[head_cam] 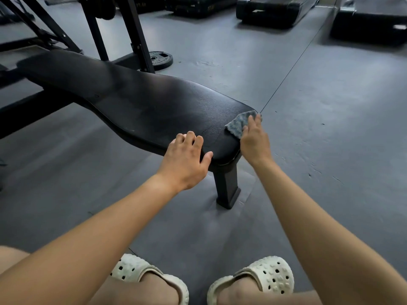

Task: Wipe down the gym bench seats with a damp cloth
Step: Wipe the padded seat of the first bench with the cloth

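Observation:
A long black padded bench seat [136, 100] runs from the far left to the middle of the view. At its near right corner lies a grey-blue cloth [239, 123]. My right hand [254, 139] presses the cloth flat onto the pad, fingers stretched over it. My left hand [186, 158] rests on the near end edge of the seat, fingers bent on top and thumb against the rim. Part of the cloth is hidden under my right hand.
The bench's black leg [226, 186] stands on the grey rubber floor [330, 106] just in front of my feet in white clogs [259, 280]. A weight plate [159, 59] lies behind the rack uprights [138, 34]. Black step platforms [275, 12] sit at the back right.

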Demonstrator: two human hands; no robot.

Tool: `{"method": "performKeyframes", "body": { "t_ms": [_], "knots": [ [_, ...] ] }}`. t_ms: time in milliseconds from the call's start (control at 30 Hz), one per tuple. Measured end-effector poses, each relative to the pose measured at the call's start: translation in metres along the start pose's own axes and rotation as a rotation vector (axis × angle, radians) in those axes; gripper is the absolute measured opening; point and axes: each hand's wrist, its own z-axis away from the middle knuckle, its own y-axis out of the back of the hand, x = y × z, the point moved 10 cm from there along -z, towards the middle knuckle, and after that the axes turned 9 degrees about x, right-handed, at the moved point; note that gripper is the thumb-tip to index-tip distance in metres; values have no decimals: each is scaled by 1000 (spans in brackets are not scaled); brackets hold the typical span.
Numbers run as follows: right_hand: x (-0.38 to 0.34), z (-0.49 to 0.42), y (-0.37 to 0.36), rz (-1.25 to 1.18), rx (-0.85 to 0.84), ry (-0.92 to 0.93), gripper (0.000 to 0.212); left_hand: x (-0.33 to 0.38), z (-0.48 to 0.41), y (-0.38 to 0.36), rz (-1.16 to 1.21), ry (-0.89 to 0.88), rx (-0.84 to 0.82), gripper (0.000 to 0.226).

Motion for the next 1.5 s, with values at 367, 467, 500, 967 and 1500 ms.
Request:
{"method": "performKeyframes", "body": {
  "t_ms": [367, 467, 500, 967, 1500],
  "knots": [
    [-3, 47, -7, -244, 117, -33, 53, 1, -1, -3, -23, 7, -10, 47],
    [-8, 78, -9, -301, 186, 10, 51, 2, 0, -3, -9, 8, 1, 45],
    [-9, 84, -10, -301, 198, 23, 50, 2, 0, -3, -8, 10, 3, 45],
    [-5, 29, -9, -142, 44, 102, 46, 2, -3, -4, -65, -8, -64, 50],
    [-13, 44, -5, -107, -9, 143, 47, 0, -1, 0, -39, -42, -25, 46]
  ]
}}
